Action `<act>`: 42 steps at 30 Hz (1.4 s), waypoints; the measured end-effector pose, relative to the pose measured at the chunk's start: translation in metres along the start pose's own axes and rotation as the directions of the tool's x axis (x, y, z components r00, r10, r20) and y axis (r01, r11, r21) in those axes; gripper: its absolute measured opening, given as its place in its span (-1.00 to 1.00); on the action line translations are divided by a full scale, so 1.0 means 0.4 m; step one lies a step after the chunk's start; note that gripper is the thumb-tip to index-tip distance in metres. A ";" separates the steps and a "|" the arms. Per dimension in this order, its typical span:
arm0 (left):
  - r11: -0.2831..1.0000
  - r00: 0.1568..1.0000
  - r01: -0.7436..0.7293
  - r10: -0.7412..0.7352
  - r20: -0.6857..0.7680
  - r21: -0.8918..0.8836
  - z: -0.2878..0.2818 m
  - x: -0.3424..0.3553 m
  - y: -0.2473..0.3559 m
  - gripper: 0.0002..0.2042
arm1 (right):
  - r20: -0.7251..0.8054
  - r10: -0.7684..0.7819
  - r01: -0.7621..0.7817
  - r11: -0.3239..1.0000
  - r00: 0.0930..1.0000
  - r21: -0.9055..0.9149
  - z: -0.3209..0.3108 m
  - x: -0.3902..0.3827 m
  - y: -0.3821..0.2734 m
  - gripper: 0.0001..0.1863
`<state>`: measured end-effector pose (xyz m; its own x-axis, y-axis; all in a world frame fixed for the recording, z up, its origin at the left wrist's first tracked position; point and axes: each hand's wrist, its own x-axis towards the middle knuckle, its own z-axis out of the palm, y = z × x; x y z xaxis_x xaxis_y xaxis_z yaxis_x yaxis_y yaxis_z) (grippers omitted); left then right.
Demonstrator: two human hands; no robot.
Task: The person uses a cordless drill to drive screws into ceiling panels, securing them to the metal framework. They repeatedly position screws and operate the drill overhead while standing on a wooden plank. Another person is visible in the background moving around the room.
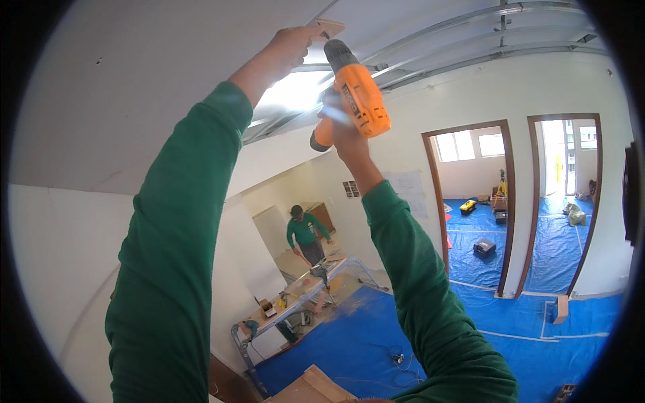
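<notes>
Both my arms, in green sleeves, reach up to the ceiling. My right hand (346, 134) is wrapped round the grip of an orange cordless drill (363, 101). Its black chuck (337, 55) points up at a small, flat, light-brown piece of wood (332, 27) by the edge of a ceiling panel (168, 80). The fingers of my left hand (285, 52) are closed on that piece, just left of the drill's tip. Whether the bit touches the wood is too small to tell.
Metal ceiling rails (457, 28) run off to the right. Below, a person (307, 232) in green stands at a workbench (295, 295) with tools on it. Blue sheeting (336, 342) covers the floor. Two brown-framed doorways (509, 201) open at right; a cardboard box (561, 309) sits near them.
</notes>
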<state>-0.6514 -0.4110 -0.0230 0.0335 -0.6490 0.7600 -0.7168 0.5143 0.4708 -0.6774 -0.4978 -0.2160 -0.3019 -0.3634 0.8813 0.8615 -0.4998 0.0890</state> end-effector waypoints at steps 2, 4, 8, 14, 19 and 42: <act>0.998 0.999 -0.035 0.035 0.013 0.054 -0.017 0.011 0.007 -0.67 | 0.005 -0.055 0.055 0.998 0.998 0.017 0.014 0.014 -0.002 -0.91; 0.996 0.999 -0.030 0.031 -0.020 0.080 -0.030 0.029 0.015 -0.67 | 0.014 -0.075 0.075 0.997 0.997 0.027 0.027 0.026 0.007 -0.91; 0.988 0.999 -0.048 0.048 0.007 0.144 -0.049 0.050 0.021 -0.69 | -0.017 -0.026 0.027 0.999 1.000 0.042 0.044 0.043 0.020 -0.92; 0.963 0.995 -0.091 0.098 -0.015 0.255 -0.071 0.085 0.032 -0.70 | -0.014 -0.039 0.040 0.995 0.999 0.090 0.052 0.059 0.067 -0.91; 0.931 1.000 -0.012 0.009 0.009 0.366 -0.035 0.081 0.050 -0.71 | 0.035 -0.119 0.116 0.989 0.992 0.092 0.020 0.106 0.102 -0.90; 0.975 0.993 -0.112 0.105 0.048 0.191 -0.079 0.097 0.024 -0.68 | -0.013 -0.014 0.016 0.991 1.000 0.136 0.080 0.067 0.111 -0.88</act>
<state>-0.6350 -0.4134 0.0250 -0.0752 -0.6177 0.7828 -0.8359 0.4671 0.2883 -0.6342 -0.5048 -0.1735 -0.3192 -0.3662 0.8741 0.9041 -0.3942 0.1650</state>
